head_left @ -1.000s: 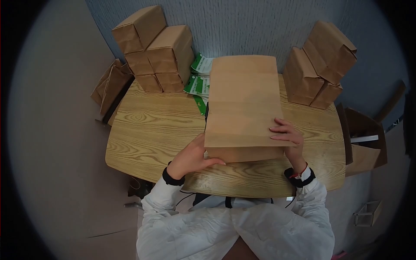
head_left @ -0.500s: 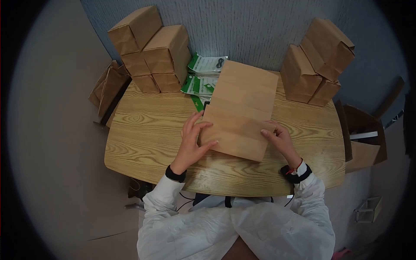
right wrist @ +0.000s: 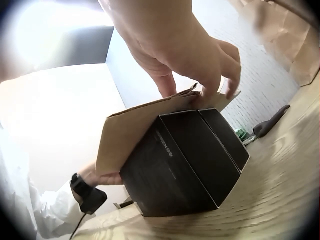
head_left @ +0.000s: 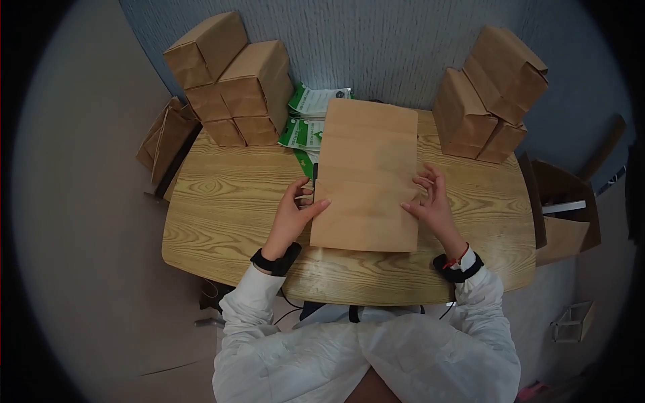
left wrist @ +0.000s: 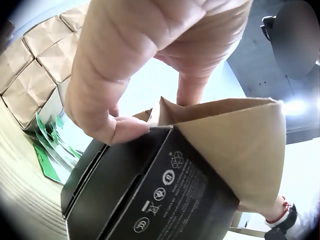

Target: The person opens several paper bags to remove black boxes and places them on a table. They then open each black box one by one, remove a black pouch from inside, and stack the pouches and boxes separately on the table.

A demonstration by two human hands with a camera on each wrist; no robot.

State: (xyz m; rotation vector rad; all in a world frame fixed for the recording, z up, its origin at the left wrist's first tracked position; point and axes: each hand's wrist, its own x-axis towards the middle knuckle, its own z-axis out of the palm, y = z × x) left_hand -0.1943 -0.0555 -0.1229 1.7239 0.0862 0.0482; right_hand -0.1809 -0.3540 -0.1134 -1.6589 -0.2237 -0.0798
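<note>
Middle of the head view: we have brown paper [head_left: 366, 178] lying over a black box [left wrist: 155, 182] on the wood-grained table [head_left: 222, 208]; from above only a dark sliver of the box shows, at the paper's left edge.
Paper's lie: in both wrist views we see it across the box's top, with a part reaching out past the box's edge.
Left hand [head_left: 287, 218]: at the paper's left edge, thumb on the upper face, fingers bent beside it. We read a narrow pinch on the paper; in the left wrist view one fingertip rests at the box's top edge.
Right hand [head_left: 435, 207]: at the paper's right edge, thumb on top, fingers bent. In the right wrist view we see the grip drawn in close on the paper's border, above the box.
Box print: pale symbols and lines of text on one face, too small for us to read.
Upper left: stacked brown packages [head_left: 235, 80], five visible ends.
Beside that stack: green-and-white packets [head_left: 306, 132], overlapping, near the paper.
Upper right: three more wrapped packages [head_left: 487, 101], piled against each other.
Right edge: we note a cardboard carton [head_left: 568, 238] beside the table.
</note>
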